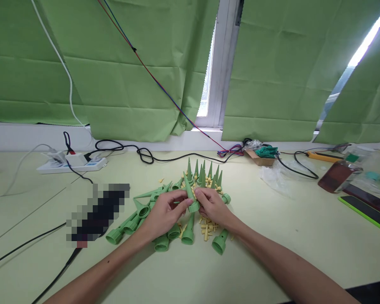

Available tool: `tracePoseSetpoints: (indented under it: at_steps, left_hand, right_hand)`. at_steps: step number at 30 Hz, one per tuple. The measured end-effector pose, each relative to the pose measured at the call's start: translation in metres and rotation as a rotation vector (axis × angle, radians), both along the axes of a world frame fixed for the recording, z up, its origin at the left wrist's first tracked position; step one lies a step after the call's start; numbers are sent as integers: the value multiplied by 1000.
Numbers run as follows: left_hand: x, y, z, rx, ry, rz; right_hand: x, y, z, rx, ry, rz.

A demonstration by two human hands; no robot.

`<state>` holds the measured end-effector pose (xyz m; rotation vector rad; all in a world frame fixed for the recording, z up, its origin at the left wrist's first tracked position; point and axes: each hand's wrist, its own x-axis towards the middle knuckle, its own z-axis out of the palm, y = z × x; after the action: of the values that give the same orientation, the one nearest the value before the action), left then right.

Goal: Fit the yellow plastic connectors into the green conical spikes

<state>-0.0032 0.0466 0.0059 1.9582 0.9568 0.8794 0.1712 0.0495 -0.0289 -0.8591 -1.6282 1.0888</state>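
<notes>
1 tapered green plastic cone [194, 206], wide-collared, is gripped tip-up in the left hand [165, 211] above the pale surface [190, 276]; the right hand [214, 207] is curled against it, grip unclear. Loose green cones [188, 235] and yellow plastic pegs [206, 231], uncountable through overlap, are spread around.

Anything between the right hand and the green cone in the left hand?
No clear obstacle visible. The right hand is right beside the green cone the left hand holds. Yellow bits show where they meet; can't tell if held or behind. The upright cones stand beyond both hands.
</notes>
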Motion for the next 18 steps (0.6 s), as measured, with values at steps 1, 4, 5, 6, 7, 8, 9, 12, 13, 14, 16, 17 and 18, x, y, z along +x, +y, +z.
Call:
tracePoseSetpoints:
  at_steps: [1,4,5,6,7,8,9,12,13,14,16,17,18]
  left_hand:
    - [0,0,0,48,15,8]
    - [0,0,0,198,76,31]
    - [-1,0,0,236,97,35]
    - [-1,0,0,266,114,37]
    - [-1,0,0,290,129,38]
    - [-1,0,-1,311,141,40]
    - [-1,0,-1,331,150,42]
    - [0,-1,-3,398,173,46]
    - [0,-1,-4,418,181,45]
    - [0,-1,-4,438,187,43]
    - [0,-1,-4,462,193,41]
    - [0,-1,-4,458,190,45]
    - [1,-1,-4,443,183,51]
  right_hand:
    - [0,0,-1,1,-8,-8]
    - [0,2,-2,1,-27,-18]
    - [0,2,-2,0,-34,-17]
    - [0,2,-2,-2,-40,-17]
    - [1,2,-2,-4,-45,-15]
    - [1,2,-2,-5,-50,-12]
    - [1,2,-1,-6,-56,-9]
    - [2,2,-1,-7,-74,-8]
    - [2,2,0,-7,-80,-11]
    - [3,2,0,-8,-83,-14]
    - [2,2,0,-8,-89,-17]
    - [2,3,-1,-6,-91,-23]
    - [1,3,-1,-2,-89,-33]
